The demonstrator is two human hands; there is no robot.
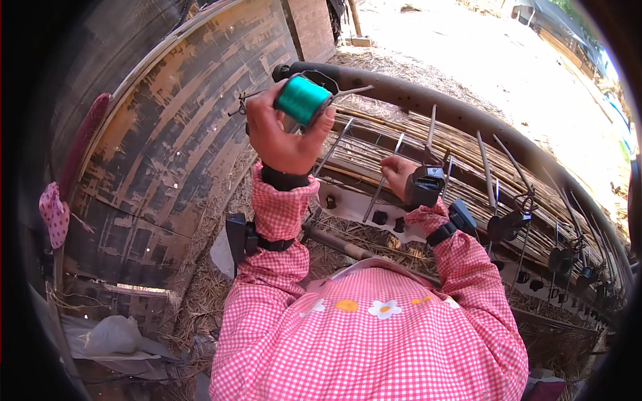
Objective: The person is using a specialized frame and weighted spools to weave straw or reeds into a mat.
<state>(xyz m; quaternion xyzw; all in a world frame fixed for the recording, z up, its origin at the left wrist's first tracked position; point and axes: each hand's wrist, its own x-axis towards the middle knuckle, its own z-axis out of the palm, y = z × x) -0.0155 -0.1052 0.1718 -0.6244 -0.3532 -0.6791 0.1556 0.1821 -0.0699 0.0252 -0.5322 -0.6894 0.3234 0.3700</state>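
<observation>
My left hand [284, 137] grips a spool of bright green thread [299, 100], held up at the upper middle beside a bent wire fitting [361, 89] on the dark pipe. Lower and to the right, my right hand [396, 175] has its fingers curled beside a thin metal rod [370, 210]; whether they hold the rod or something small is unclear. Just right of that hand sits a black holder [426, 185] with dark thread in it. Long thin canes [368, 121] lie behind both hands.
A thick rusty pipe [394, 87] crosses the frame, with several metal rods and black fittings [508, 224] along the right. A weathered board wall [154, 167] stands left, with a pink dotted cloth [55, 210] and a plastic bag [114, 334]. Straw lies below; sunlit ground [441, 33] lies beyond.
</observation>
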